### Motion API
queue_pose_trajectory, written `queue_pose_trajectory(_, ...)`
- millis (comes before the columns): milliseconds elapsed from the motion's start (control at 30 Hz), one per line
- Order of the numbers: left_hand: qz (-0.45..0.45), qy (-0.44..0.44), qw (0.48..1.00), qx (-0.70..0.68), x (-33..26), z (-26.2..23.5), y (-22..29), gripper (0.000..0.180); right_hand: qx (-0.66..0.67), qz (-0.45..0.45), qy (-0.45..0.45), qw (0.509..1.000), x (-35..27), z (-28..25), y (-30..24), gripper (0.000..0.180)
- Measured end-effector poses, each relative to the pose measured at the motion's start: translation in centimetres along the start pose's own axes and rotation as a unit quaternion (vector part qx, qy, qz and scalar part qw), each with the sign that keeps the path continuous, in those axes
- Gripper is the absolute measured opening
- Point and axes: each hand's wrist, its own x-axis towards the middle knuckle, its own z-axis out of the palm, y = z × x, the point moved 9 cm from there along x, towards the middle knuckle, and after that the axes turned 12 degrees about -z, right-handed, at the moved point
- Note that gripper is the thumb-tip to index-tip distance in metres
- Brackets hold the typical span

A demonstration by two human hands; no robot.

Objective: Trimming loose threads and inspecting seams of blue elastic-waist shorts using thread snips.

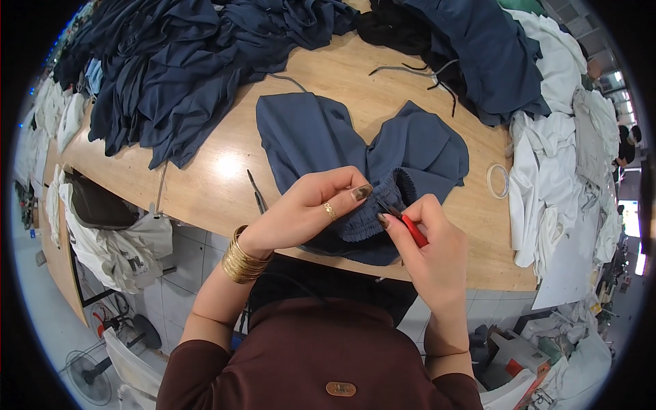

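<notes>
A pair of dark blue trousers or shorts lies on the table before me, its two legs spread away from me. My left hand, with bangles at the wrist and a ring, pinches the gathered elastic waistband near its opening. In my right hand is a small red-handled tool with a dark pointed tip, gripped between thumb and fingers. That tip meets the waistband beside my left fingertips; its exact kind is hard to make out. Left of my left hand lie dark scissors, partly hidden by the hand.
Heaped dark blue garments cover the table's far left, and more dark cloth with cords lies far right. A tape roll sits at the right, near white cloth. A fan stands low at left.
</notes>
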Motion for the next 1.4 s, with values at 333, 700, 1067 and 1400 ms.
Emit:
queue_pose_trajectory(333,0.019,0.042,0.998,0.038,-0.3,0.0,0.5,0.019,0.057,0.022,0.051,0.997,-0.2,-0.8,1.1,0.023)
queue_pose_trajectory(700,0.024,0.048,0.997,0.061,-0.5,0.1,0.9,0.02,0.043,0.019,0.053,0.997,-0.1,-0.9,1.0,0.023)
queue_pose_trajectory(1067,0.002,0.028,0.999,0.034,-0.8,0.6,1.5,0.024,0.113,0.019,0.117,0.986,-0.1,-1.6,1.4,0.016)
queue_pose_trajectory(1400,-0.012,0.049,0.996,0.077,-1.0,0.2,1.2,0.021,-0.152,-0.303,0.082,0.937,0.0,-0.9,-2.9,0.042)
